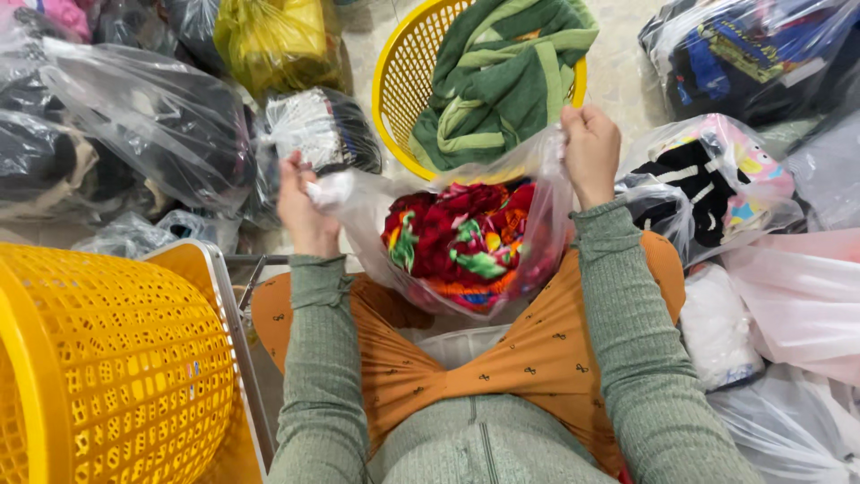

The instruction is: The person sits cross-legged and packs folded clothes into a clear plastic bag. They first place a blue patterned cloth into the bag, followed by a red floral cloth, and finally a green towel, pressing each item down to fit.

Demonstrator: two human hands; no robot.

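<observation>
So here the person is sitting with a clear plastic bag [466, 242] resting on the lap, and it's stuffed with a folded red floral cloth [461, 237] with green and orange bits in the print. Both hands are working the mouth of the bag: the left hand [305, 202] is clenched around a bunched-up wad of the plastic at the left edge, and the right hand [589, 148] is pinching the opposite edge between thumb and fingers, pulling it up and a little outward. My take on doing this bit well: it's worth keeping both edges pulled up evenly so the cloth is sitting low in the bag and not bulging over the rim, since thin plastic like this looks like it would stretch or tear if one side is taking all the pull. Gathering slack close to the cloth, rather than way out at the tips, is probably giving a tighter package. Right behind the bag there's a yellow basket [394, 81] holding a green striped towel [502, 72], and another yellow basket [107, 358] is lying on its side at the person's left. More bagged clothes are piled all around, including a bag with black-and-white fabric [708, 184] just to the right.
</observation>
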